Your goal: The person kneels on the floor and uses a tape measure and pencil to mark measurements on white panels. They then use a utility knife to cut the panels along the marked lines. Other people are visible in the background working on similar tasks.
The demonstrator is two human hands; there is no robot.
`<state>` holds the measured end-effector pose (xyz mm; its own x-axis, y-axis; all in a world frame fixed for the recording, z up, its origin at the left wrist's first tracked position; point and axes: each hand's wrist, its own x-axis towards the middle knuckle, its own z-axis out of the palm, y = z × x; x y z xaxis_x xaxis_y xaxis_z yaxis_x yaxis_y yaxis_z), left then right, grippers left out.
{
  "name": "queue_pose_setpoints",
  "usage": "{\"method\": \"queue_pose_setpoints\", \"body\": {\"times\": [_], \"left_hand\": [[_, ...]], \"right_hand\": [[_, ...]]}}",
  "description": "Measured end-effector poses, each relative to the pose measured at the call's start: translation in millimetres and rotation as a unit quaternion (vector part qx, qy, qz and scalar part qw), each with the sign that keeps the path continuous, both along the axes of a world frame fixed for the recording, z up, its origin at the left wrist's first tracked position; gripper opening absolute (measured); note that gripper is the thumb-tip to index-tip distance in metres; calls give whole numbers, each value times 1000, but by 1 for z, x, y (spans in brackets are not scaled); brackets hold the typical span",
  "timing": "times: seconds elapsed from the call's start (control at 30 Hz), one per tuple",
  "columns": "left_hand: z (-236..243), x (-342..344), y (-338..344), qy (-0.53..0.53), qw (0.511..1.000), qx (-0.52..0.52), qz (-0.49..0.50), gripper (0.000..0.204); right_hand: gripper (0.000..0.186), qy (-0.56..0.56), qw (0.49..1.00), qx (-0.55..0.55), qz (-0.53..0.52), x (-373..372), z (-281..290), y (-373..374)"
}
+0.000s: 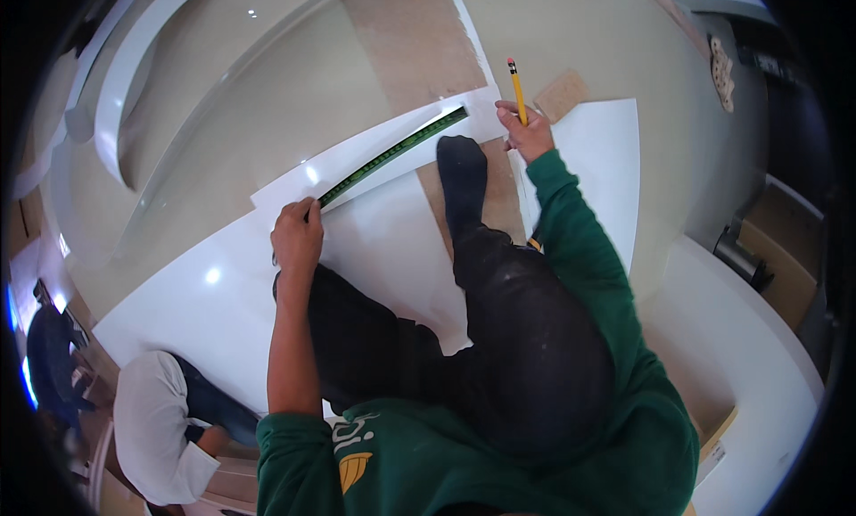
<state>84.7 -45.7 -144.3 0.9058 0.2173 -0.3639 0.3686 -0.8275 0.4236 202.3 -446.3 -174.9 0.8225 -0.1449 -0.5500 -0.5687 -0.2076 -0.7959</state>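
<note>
Pinching a green measuring tape (392,156) near the white sheet's (343,162) far edge, the left hand (299,235) should keep it flat, straight; the right hand's (532,134) fingers clamp a pencil (520,95).

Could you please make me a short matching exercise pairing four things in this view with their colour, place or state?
Things:
1. pencil
2. measuring strip
3. small flat piece
4. left hand

Descriptions:
A. green, lying along a white sheet
B. at the lower-left end of the strip
C. brown, just right of the pencil in the picture
D. yellow, held in the right hand

Right pairs: 1-D, 2-A, 3-C, 4-B.
</note>
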Motion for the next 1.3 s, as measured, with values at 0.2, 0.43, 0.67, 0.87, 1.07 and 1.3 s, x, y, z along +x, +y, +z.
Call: {"method": "queue_pose_setpoints", "body": {"times": [0.2,0.43,0.67,0.87,1.07,1.3], "left_hand": [[-23,54,-72,124,989,13,-82,30],[-34,94,-100,168,980,58,-87,31],[-34,103,-80,202,974,59,-85,30],[-44,107,-79,210,972,65,-82,32],[-43,112,-84,246,964,81,-65,34],[-44,117,-85,273,955,93,-70,34]], "right_hand": [[31,-19,986,71,-149,-34,-80,-16],[35,41,985,-104,-131,0,-79,-30],[35,1,980,-87,-178,11,-81,-26],[33,-22,981,-166,-99,19,-77,-23],[36,-77,983,81,-145,27,-57,-2],[32,-64,990,55,112,16,-38,70]]}}
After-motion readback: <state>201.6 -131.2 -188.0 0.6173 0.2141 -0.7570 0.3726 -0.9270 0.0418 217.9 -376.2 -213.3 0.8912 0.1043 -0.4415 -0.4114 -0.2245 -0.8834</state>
